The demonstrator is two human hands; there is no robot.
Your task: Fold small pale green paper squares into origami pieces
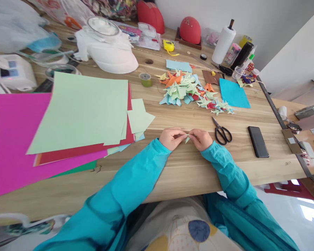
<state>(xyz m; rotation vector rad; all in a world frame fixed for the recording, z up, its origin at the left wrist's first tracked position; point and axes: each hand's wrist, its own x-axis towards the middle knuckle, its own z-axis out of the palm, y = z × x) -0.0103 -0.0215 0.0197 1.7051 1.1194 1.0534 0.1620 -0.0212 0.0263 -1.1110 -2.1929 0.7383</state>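
Between my hands is a small folded piece of light green paper [187, 139], mostly covered by the fingertips. My left hand [172, 138] pinches its left side, and my right hand [201, 138] pinches the right side. Both hands are closed, just above the wooden table [183, 174]. Beyond them lies a heap of folded paper cranes [181, 89] in green, orange, blue and red, with smaller ones [217, 106] trailing to the right. Black-handled scissors [222, 134] lie right of my right hand.
Large green paper sheets [86, 111] lie over red and magenta sheets [18, 139] at left, with small green squares [138, 118] beside them. A phone [258, 142] and blue paper [234, 93] lie at right. Farther back are a yellow tape measure [169, 46] and a white roll [223, 43].
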